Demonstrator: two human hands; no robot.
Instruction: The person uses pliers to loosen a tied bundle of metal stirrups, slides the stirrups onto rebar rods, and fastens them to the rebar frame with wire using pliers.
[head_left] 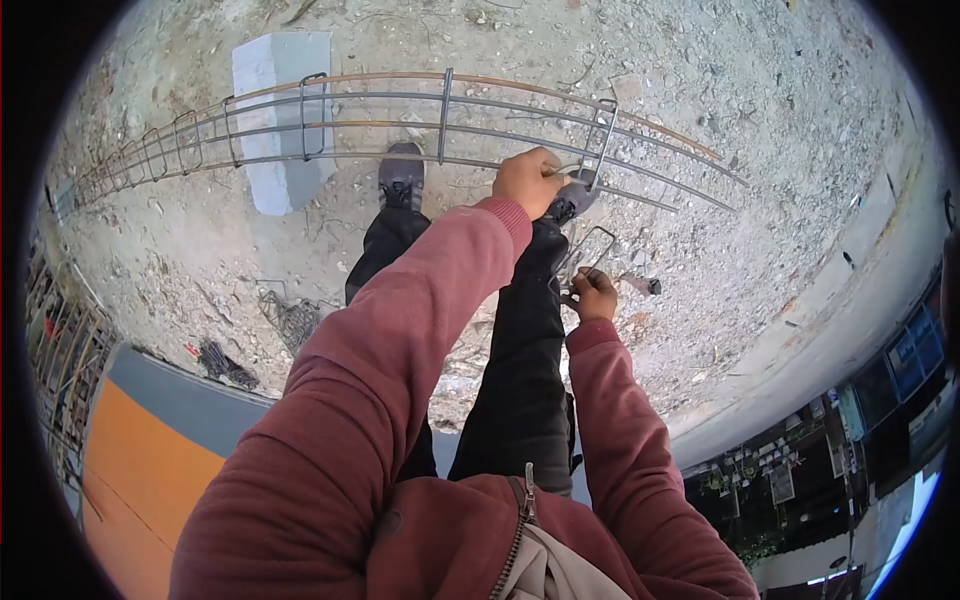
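Observation:
A long cage of steel rebar, with bars joined by rectangular stirrups, stretches across the view in front of my feet. My left hand is closed around its nearest bar, just left of a slightly tilted stirrup near the cage's right end. Lower and to the right, my right hand pinches a loose bent-steel stirrup, held apart from the cage. Part of that stirrup is hidden behind the fingers and my leg.
My dark shoes stand at the cage's near side. A grey slab lies partly beneath the cage at left. Tangled wire and a dark bundle lie on the rubble ground. An orange-and-grey surface is at lower left, a pale wall at right.

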